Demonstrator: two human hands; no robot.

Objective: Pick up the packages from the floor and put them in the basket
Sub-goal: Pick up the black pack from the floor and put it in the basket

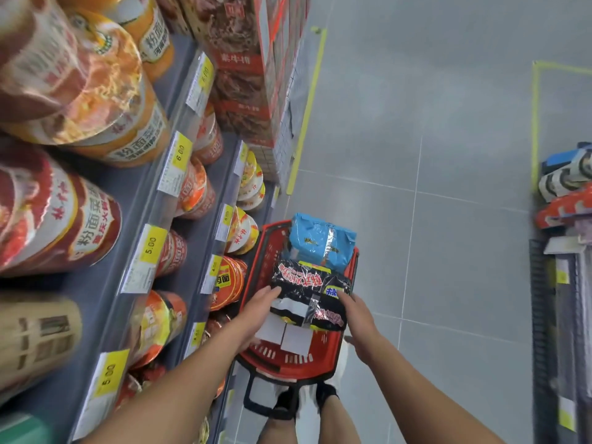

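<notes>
A red plastic basket (298,363) stands on the grey floor below me, next to the shelf. A light blue package (320,243) lies across its far end, sticking over the rim. I hold a black noodle package (307,299) with red lettering just above the basket's middle. My left hand (256,315) holds its left edge, fingers on top. My right hand (358,318) holds its right edge. Whether the black package touches the basket's contents is hidden.
Shelves of instant noodle cups (73,213) with yellow price tags (150,245) fill the left side. Red cartons (246,75) are stacked beyond them. A rack with packets (567,200) stands at the right. Yellow tape (304,116) marks the grey tile floor. My shoes (307,402) are beside the basket handle.
</notes>
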